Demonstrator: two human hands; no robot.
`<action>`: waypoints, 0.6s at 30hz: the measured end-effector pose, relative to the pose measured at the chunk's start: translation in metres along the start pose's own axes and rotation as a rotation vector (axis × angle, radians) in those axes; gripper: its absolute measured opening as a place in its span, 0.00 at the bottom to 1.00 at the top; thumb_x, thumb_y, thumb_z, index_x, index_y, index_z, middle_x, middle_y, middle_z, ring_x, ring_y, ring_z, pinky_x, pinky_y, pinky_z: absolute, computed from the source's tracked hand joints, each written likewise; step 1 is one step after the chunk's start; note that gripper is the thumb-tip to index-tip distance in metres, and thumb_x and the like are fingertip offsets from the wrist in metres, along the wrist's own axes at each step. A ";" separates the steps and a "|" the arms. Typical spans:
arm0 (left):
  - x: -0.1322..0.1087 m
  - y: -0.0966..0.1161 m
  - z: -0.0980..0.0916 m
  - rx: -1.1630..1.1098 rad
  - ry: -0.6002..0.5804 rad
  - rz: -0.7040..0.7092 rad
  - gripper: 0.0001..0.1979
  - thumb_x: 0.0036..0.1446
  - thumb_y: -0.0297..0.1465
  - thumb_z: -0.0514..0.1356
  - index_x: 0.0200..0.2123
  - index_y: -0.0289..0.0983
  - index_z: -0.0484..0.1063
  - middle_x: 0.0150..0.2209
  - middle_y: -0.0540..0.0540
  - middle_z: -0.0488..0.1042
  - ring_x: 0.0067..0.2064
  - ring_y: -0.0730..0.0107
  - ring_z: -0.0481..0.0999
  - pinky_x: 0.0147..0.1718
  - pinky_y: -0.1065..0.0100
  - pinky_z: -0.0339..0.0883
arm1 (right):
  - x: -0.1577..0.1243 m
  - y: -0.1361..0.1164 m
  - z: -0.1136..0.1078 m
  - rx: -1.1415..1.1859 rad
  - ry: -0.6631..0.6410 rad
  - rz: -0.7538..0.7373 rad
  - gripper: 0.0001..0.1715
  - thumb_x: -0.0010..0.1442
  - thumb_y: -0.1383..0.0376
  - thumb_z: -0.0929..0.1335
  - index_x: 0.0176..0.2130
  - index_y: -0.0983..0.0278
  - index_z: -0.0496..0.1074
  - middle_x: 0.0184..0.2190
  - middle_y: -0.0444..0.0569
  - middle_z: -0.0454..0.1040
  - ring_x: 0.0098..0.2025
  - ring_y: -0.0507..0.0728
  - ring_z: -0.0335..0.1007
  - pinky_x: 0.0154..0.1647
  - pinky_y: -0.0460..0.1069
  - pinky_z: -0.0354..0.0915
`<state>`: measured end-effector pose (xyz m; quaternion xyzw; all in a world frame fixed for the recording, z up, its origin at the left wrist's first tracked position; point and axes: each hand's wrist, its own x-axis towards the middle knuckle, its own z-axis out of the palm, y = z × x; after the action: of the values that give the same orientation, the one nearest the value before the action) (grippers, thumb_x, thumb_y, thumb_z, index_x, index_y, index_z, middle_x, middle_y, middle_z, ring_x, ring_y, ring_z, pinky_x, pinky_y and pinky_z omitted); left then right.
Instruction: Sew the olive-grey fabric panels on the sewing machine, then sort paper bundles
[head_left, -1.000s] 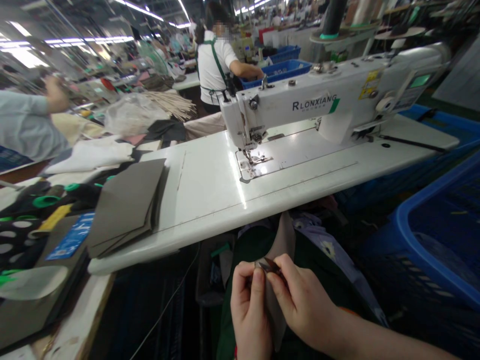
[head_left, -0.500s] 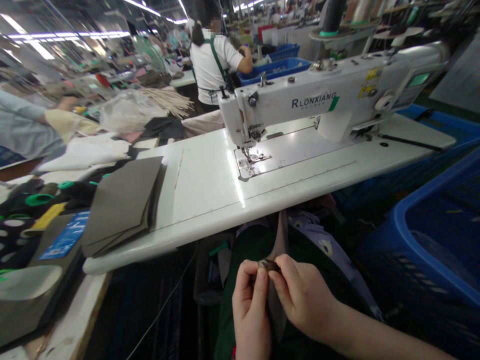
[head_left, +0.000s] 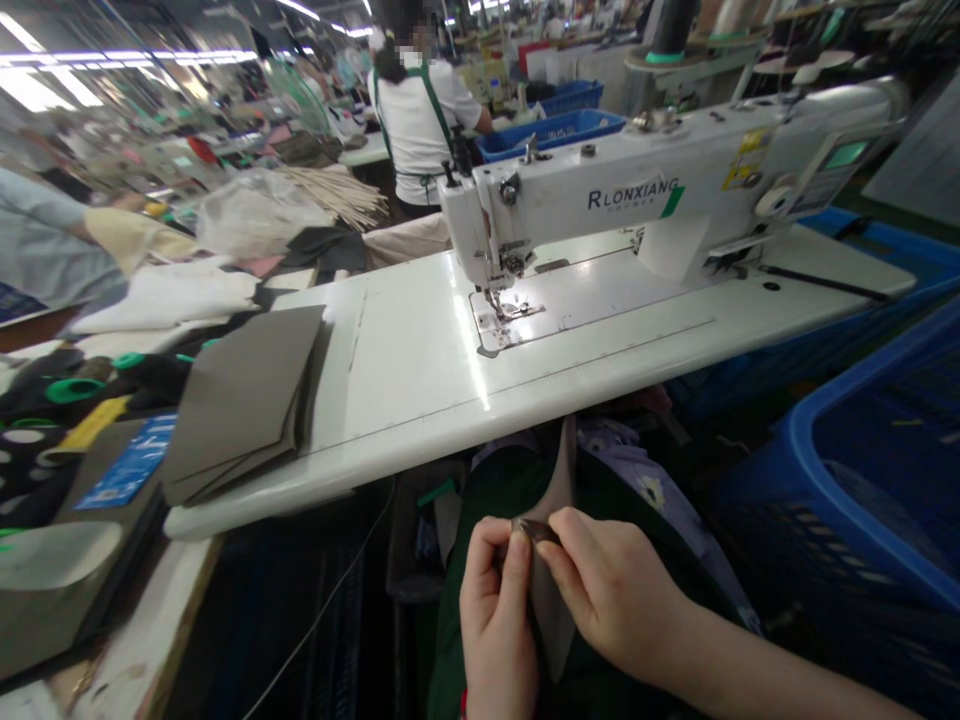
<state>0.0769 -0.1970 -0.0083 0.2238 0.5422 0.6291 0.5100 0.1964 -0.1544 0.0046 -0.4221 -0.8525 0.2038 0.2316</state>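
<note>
Left hand and right hand pinch a limp taupe fabric strip.

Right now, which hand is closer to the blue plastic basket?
Right hand: left of the blue plastic basket, not touching it. Left hand: farther left still.

A white sewing table carries a machine and grey panels.

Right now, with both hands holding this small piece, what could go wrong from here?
The small dark piece is pinched only at the fingertips of the left hand and right hand, so it might slip and drop into the dark space below the white sewing table. The grey strip hangs loose and could pull free too.
</note>
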 end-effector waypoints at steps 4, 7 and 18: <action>0.000 0.000 0.000 -0.023 -0.005 -0.003 0.09 0.57 0.37 0.63 0.34 0.38 0.68 0.30 0.52 0.70 0.30 0.75 0.68 0.36 0.73 0.65 | -0.001 -0.002 -0.002 -0.062 0.003 -0.010 0.11 0.70 0.63 0.55 0.34 0.60 0.59 0.26 0.43 0.67 0.26 0.54 0.63 0.27 0.51 0.46; 0.000 -0.001 -0.002 -0.021 -0.026 0.002 0.09 0.58 0.36 0.63 0.34 0.38 0.68 0.31 0.51 0.70 0.32 0.74 0.69 0.37 0.73 0.65 | -0.002 -0.002 -0.003 -0.081 0.006 -0.021 0.11 0.70 0.63 0.55 0.34 0.60 0.58 0.26 0.44 0.67 0.25 0.54 0.63 0.26 0.51 0.46; 0.001 -0.006 -0.004 0.053 -0.045 0.027 0.07 0.59 0.36 0.61 0.35 0.38 0.69 0.32 0.50 0.71 0.34 0.72 0.69 0.37 0.73 0.65 | -0.002 -0.005 0.002 -0.063 0.022 0.031 0.12 0.70 0.64 0.56 0.34 0.61 0.60 0.27 0.44 0.68 0.26 0.54 0.65 0.26 0.51 0.48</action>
<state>0.0755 -0.1992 -0.0151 0.2585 0.5440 0.6163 0.5074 0.1937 -0.1592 0.0049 -0.4448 -0.8491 0.1757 0.2244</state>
